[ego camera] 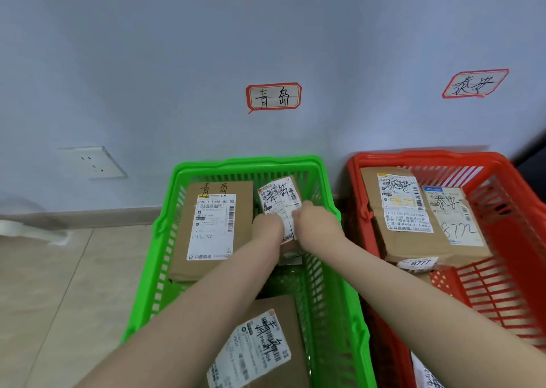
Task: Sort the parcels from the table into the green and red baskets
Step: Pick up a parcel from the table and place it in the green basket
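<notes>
Both my hands reach into the green basket (322,180). My left hand (267,225) and my right hand (313,220) grip a small cardboard parcel (279,195) with a white label and black handwriting, held at the basket's far right part. A large brown parcel (211,228) lies at the basket's far left. Another labelled parcel (260,346) lies at its near end. The red basket (502,269) stands to the right with two labelled parcels, a wider one (404,210) and a narrower one (455,213), overlapping inside.
The baskets stand on a tiled floor (59,284) against a pale wall. Above the green basket is a red-framed handwritten sign (273,96), above the red basket another sign (474,83). A wall socket (93,163) sits at the left. A white label strip (418,262) shows under the red basket's parcels.
</notes>
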